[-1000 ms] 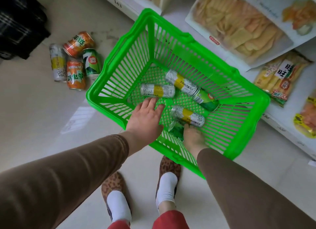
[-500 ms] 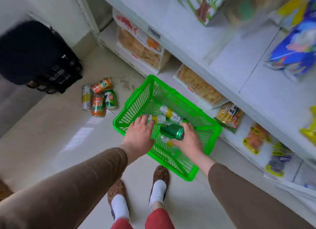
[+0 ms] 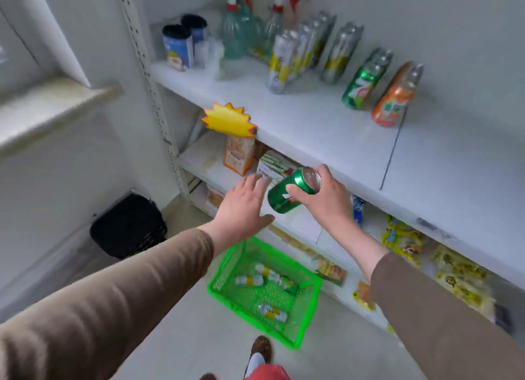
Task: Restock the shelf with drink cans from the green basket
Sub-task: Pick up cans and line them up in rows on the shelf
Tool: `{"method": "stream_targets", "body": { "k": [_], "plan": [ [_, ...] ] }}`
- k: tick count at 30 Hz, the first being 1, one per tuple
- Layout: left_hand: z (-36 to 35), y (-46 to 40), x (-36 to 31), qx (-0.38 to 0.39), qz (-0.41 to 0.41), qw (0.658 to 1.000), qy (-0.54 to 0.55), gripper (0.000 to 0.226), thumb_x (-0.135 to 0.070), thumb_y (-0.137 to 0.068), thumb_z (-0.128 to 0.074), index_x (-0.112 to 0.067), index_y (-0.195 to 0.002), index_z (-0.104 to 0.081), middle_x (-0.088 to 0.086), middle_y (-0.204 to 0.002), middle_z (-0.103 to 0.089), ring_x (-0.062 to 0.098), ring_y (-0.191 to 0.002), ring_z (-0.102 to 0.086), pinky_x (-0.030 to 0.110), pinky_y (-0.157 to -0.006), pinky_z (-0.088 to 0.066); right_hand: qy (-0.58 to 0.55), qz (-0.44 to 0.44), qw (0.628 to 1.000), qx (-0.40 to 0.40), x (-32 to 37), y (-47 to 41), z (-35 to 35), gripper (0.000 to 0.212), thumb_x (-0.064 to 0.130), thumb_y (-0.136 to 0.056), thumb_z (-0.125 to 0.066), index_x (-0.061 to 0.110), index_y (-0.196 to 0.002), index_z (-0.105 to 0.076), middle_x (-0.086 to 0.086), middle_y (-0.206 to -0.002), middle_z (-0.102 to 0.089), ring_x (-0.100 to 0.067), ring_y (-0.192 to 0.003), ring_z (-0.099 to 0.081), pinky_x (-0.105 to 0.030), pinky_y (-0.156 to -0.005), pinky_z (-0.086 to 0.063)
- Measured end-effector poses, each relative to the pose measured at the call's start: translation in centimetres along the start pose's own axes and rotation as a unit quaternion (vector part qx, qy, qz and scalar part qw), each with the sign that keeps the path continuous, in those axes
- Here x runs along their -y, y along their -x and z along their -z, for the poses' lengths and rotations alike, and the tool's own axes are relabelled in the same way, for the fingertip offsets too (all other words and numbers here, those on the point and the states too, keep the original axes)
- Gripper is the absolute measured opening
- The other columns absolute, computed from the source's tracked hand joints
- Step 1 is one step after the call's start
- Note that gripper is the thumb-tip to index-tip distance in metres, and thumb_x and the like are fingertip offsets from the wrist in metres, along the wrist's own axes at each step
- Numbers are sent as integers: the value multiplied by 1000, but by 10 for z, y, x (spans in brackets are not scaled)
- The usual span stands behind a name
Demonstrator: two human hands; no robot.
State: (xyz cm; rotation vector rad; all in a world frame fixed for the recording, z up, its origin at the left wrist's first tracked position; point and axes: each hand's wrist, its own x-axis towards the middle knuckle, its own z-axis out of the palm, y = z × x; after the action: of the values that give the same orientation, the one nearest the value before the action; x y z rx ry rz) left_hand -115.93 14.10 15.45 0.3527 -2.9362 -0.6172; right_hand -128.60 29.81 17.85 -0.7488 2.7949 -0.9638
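While right hand (image 3: 326, 198) grips the green aluminium drink can (image 3: 292, 193) and left hand (image 3: 244, 206) hovers spread empty, stand it upright on the white shelf (image 3: 326, 129) above, beside matching cans.

The green can (image 3: 289, 193) looks like shiny metal with a glossy label, its bare silver end catching the light. The green basket (image 3: 305, 317) is bright plastic mesh, kinda glossy. The shelf (image 3: 326, 129) is smooth matt white. The sleeves (image 3: 113, 303) are soft brown cloth, and the floor (image 3: 199, 337) is polished smooth.
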Motion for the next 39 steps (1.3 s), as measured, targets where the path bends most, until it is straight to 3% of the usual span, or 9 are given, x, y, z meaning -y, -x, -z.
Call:
{"method": "stream_targets", "body": {
  "k": [7,14,19,23,28,34,39],
  "plan": [
    [73,-77,-19,-70,-62,995,-38,90,-53,-78,-70,-17,-149,-30,9,-151,-34,28,-138,-30,41,-112,-31,26,11,997,-68,51,-75,79,60,83,-61,-60,36,-97,-51,19,-86,-58,-12,-81,-54,-30,-67,-37],
    [72,-147,-23,-36,-35,998,-46,89,-52,-80,-69,-19,-150,-25,7,-154,-28,27,-141,-25,43,-111,-34,52,-37,997,-47,44,-145,85,65,75,-66,-69,26,-107,-55,5,-106,-65,-23,-99,-61,-36,-76,-49],
    [63,-180,-19,-11,-19,999,-44,89,-52,-80,-68,-21,-150,-23,6,-155,-26,26,-141,-24,42,-110,-34,69,-79,994,-42,40,-182,67,73,72,-69,-71,23,-119,-53,-3,-123,-61,-31,-112,-60,-38,-85,-48],
    [62,-204,-7,8,-19,999,-42,88,-50,-81,-67,-22,-151,-21,5,-156,-24,26,-142,-23,41,-110,-33,19,-144,987,-69,44,-207,55,76,70,-69,-74,22,-121,-47,-7,-123,-58,-34,-108,-63,-38,-84,-52],
    [64,-237,7,30,-38,998,-39,88,-49,-84,-66,-22,-152,-19,5,-157,-22,26,-142,-22,41,-112,-32,-107,-236,961,-91,46,-233,42,86,69,-71,-74,24,-131,-33,-7,-129,-62,-39,-99,-70,-52,-81,-59],
    [64,-268,10,43,-95,994,-25,86,-46,-85,-67,-21,-152,-20,6,-156,-24,27,-142,-24,40,-113,-32,-166,-307,926,-144,32,-250,37,99,51,-73,-82,31,-150,-24,-4,-142,-51,-38,-110,-66,-55,-87,-57],
    [61,-283,13,56,-130,990,-16,85,-44,-85,-68,-19,-152,-21,8,-155,-25,28,-142,-25,40,-114,-32,-197,-336,892,-230,18,-257,35,73,28,-75,-85,20,-131,-39,-7,-136,-48,-41,-111,-61,-56,-84,-58]
  ]
}}
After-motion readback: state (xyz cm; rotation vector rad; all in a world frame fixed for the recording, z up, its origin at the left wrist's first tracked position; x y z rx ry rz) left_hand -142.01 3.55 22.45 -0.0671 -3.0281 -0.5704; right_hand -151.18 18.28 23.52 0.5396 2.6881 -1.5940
